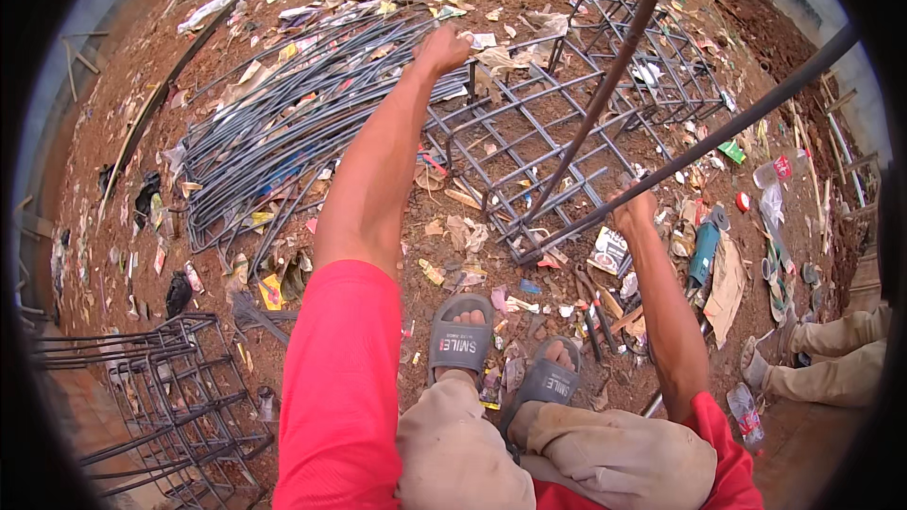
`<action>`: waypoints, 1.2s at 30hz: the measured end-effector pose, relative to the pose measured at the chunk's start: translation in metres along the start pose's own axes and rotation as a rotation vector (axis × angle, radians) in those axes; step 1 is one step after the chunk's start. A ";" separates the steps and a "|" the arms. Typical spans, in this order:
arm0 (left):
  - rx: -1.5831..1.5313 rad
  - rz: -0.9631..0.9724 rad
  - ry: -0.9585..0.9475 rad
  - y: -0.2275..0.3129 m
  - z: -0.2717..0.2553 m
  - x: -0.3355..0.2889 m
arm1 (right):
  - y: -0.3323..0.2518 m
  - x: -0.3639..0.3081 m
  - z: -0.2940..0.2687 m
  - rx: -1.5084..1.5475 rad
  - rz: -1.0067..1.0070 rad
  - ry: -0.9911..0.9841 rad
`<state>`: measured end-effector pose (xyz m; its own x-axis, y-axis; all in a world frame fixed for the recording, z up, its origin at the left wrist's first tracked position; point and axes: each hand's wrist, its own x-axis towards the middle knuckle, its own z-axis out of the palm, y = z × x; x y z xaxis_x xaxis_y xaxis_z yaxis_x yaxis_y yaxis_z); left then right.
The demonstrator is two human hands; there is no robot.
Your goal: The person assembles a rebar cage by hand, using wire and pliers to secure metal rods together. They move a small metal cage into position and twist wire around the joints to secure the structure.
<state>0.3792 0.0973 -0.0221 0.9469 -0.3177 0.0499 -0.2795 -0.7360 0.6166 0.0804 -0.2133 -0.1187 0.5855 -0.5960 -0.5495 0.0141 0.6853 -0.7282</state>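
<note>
A grid of tied steel rebar (529, 137) with bent-up ends lies on the littered soil in front of me. My left hand (442, 51) is closed near its far left corner, next to the bundle of bent rebar stirrups (283, 123); what the fingers hold is hidden. On the right, my right hand (633, 205) wraps round a thick rebar bar (727, 137) that rises from the grid's near corner toward the upper right. A second, brownish bar (605, 85) slants up across the grid.
Pliers (595, 316) lie by my right sandal (543, 380). A teal angle grinder (703, 253) rests beside brown cardboard (726, 288). Another rebar cage (179, 406) stands lower left. Another person's legs (831, 359) show at right. A plastic bottle (746, 420) and scattered litter cover the soil.
</note>
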 end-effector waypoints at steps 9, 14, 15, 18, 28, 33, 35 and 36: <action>-0.465 -0.196 0.376 -0.106 -0.045 -0.198 | -0.017 -0.005 -0.037 -0.447 -0.117 -0.419; 0.087 -0.528 0.514 -0.220 -0.037 -0.364 | -0.009 -0.023 -0.059 -0.498 -0.015 -0.253; 0.098 -0.568 0.522 -0.233 -0.040 -0.383 | -0.008 -0.046 -0.059 -0.563 0.001 -0.205; 0.302 -0.782 0.422 -0.254 -0.044 -0.392 | -0.027 -0.066 -0.116 -0.711 0.052 -0.219; 0.766 -0.356 0.232 -0.337 -0.096 -0.264 | -0.057 -0.168 -0.265 -0.958 0.226 -0.011; 0.887 -0.471 0.141 -0.347 -0.113 -0.195 | -0.101 -0.191 -0.344 -1.431 0.138 -0.058; 0.827 -0.503 0.089 -0.341 -0.120 -0.168 | -0.111 -0.202 -0.351 -1.515 0.106 0.000; 0.802 -0.542 0.005 -0.342 -0.123 -0.163 | -0.106 -0.210 -0.345 -1.522 0.124 0.037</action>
<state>0.3406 0.4743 -0.1449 0.9792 0.1866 -0.0792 0.1720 -0.9716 -0.1624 -0.3239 -0.3050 -0.0676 0.4999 -0.5944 -0.6300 -0.8658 -0.3239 -0.3814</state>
